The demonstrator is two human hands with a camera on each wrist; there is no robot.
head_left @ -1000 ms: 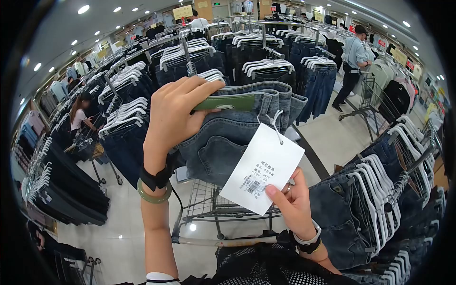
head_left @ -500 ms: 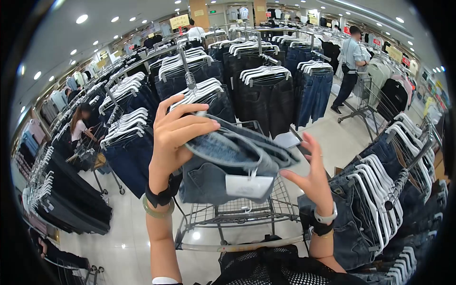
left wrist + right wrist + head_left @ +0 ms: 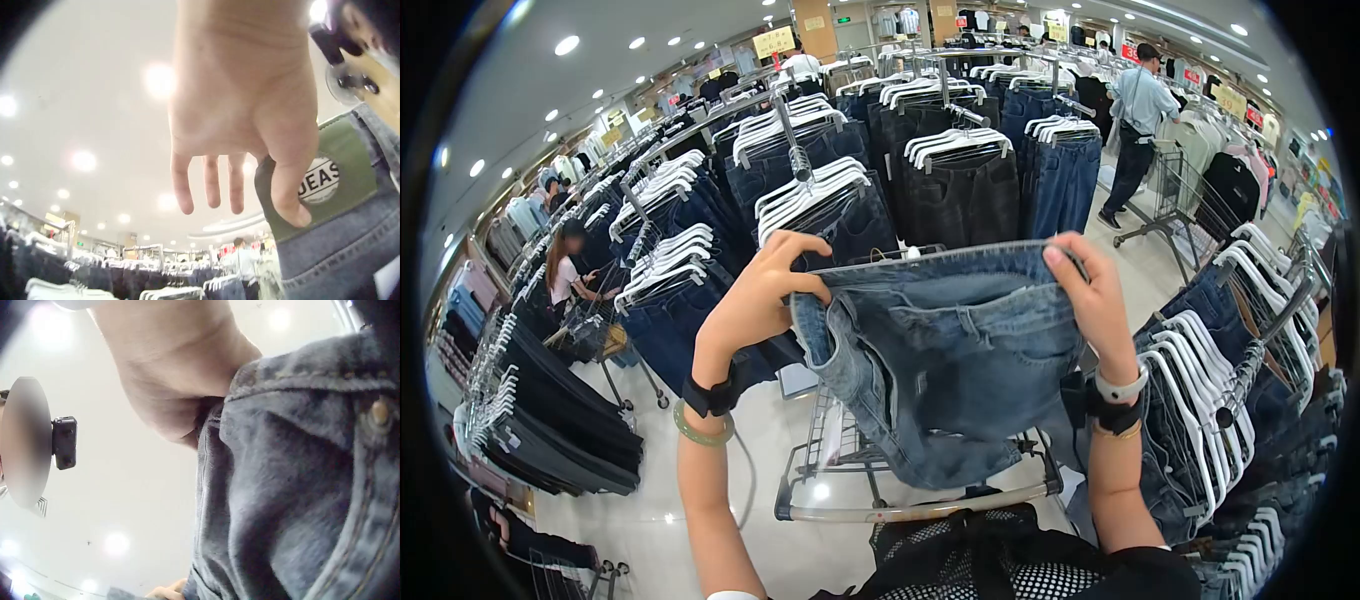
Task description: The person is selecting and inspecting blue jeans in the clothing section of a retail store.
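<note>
A pair of blue-grey jeans [image 3: 970, 370] hangs spread between both hands in the head view, held up by the waistband over a cart. My left hand [image 3: 765, 290] pinches the waistband's left end; in the left wrist view its thumb lies on a green patch [image 3: 350, 169] with printed letters, while three fingers of the hand [image 3: 244, 119] hang free. At the waistband's right end, my right hand [image 3: 1095, 295] grips the denim with thumb and fingers. The right wrist view shows that hand [image 3: 181, 381] behind the denim [image 3: 287, 487], its fingers hidden.
Below the jeans stands a wire cart with a pale handle [image 3: 930, 505]. Racks of jeans on white hangers [image 3: 960, 148] surround it ahead, left and right. A person in a light blue shirt [image 3: 1142, 100] stands by another cart at the right; someone with long hair is at the left.
The folded jeans have been opened out and spread sideways. My right hand let go of the white paper tag, moved up and right, and took hold of the waistband.
</note>
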